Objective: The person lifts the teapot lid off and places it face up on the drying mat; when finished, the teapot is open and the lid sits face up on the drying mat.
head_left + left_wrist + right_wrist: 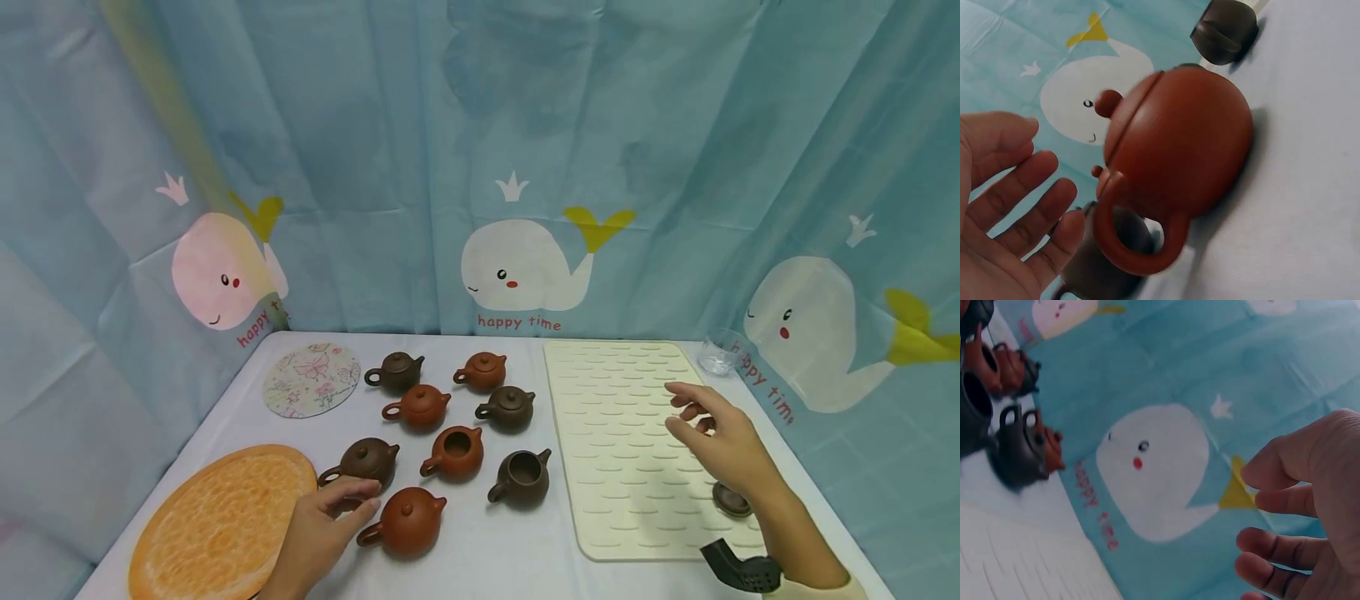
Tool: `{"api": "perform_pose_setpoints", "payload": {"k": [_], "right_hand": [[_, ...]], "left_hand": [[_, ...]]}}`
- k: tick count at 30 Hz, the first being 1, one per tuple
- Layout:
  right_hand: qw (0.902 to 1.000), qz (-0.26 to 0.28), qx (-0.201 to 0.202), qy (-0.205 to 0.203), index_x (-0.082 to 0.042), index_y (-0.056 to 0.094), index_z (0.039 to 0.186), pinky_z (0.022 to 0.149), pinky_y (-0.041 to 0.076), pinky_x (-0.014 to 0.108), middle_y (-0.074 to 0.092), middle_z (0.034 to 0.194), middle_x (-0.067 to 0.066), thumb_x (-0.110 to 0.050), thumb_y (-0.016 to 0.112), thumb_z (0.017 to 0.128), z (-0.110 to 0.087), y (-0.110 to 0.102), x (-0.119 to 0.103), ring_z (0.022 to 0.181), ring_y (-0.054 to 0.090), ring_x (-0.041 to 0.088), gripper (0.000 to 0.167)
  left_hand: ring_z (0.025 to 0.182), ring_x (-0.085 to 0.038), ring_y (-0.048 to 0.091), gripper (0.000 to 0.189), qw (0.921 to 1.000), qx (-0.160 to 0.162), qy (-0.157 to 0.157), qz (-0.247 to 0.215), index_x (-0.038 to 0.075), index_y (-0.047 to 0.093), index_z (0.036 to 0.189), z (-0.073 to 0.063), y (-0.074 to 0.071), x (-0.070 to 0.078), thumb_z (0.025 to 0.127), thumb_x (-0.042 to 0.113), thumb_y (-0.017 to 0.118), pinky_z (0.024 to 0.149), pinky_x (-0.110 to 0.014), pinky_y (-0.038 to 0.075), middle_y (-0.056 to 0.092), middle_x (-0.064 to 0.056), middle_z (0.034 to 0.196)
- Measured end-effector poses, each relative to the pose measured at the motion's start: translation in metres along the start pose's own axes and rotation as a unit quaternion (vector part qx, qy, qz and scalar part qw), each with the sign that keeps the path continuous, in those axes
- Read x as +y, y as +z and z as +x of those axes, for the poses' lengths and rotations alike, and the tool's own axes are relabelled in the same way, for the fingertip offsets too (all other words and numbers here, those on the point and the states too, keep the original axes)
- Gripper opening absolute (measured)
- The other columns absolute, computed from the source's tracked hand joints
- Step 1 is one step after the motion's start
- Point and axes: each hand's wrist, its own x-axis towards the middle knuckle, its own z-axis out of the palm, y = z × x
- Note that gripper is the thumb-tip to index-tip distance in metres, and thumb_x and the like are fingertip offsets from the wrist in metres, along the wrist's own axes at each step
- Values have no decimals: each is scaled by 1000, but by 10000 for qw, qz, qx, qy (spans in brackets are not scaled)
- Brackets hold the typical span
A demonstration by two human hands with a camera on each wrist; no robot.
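Red teapot (411,525) sits lidded at the frame's lower centre, just beside our left hand (318,525), whose fingers are empty and loosely spread. Behind them we see a dark teapot (371,460). At lower right, a dark lid (731,500) lies by the edge of a cream mat (600,533); our right hand (716,433) hangs above, fingers slightly parted, holding nothing. Farther back, a clear glass (717,357) stands near a whale-print curtain (675,275).

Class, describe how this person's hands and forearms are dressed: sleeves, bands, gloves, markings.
The left hand and right hand are both without gloves, and no rings or markings show on them. A black band, dotted with small holes, sits at the right forearm, above a pale cream sleeve. No left sleeve is in view.
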Motion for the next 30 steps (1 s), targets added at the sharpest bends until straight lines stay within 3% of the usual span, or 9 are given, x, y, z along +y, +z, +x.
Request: {"api": "perform_pose_setpoints", "payload": {"k": [6, 13, 20, 26, 30], "right_hand": [[9986, 169, -65, -501, -5, 57, 130, 70, 42, 20, 59, 103, 0, -1, 68, 87, 1, 18, -26, 88, 50, 14, 44], [9925, 561, -326, -1033, -11, 58, 129, 71, 43, 27, 58, 101, -6, 1, 69, 86, 5, 39, -46, 87, 52, 19, 46], [9819, 897, -607, -1554, -16, 60, 127, 70, 45, 31, 58, 99, -9, -1, 70, 86, 10, 65, -68, 87, 52, 11, 45], [9724, 1081, -821, -1898, -14, 62, 124, 68, 45, 31, 60, 99, -10, 0, 71, 83, 15, 89, -86, 84, 53, 11, 44], [9684, 1254, -1106, -1848, -16, 61, 125, 67, 46, 31, 58, 98, -11, -2, 70, 83, 16, 107, -95, 84, 52, 10, 44]], "left_hand": [[81, -14, 64, 19, 9998, -34, -123, -127, 5, 75, 95, -5, 0, -13, 78, -4, 77, 72, -27, 52, 69, 0, 90], [81, -12, 65, 18, 9990, -70, 295, -340, 3, 76, 89, -8, 4, -23, 74, -6, 79, 68, -25, 52, 71, -2, 87], [78, -12, 65, 21, 9999, -72, -31, -88, 13, 77, 83, -13, 6, -27, 73, -5, 80, 66, -26, 52, 70, 3, 82], [80, -12, 66, 24, 9999, -44, 44, 86, 16, 77, 80, -12, 6, -30, 70, -6, 81, 68, -26, 53, 70, 4, 82], [78, -11, 65, 24, 9999, -43, 28, 114, 16, 77, 78, -12, 6, -34, 69, -6, 82, 67, -25, 53, 70, 5, 81]]}}
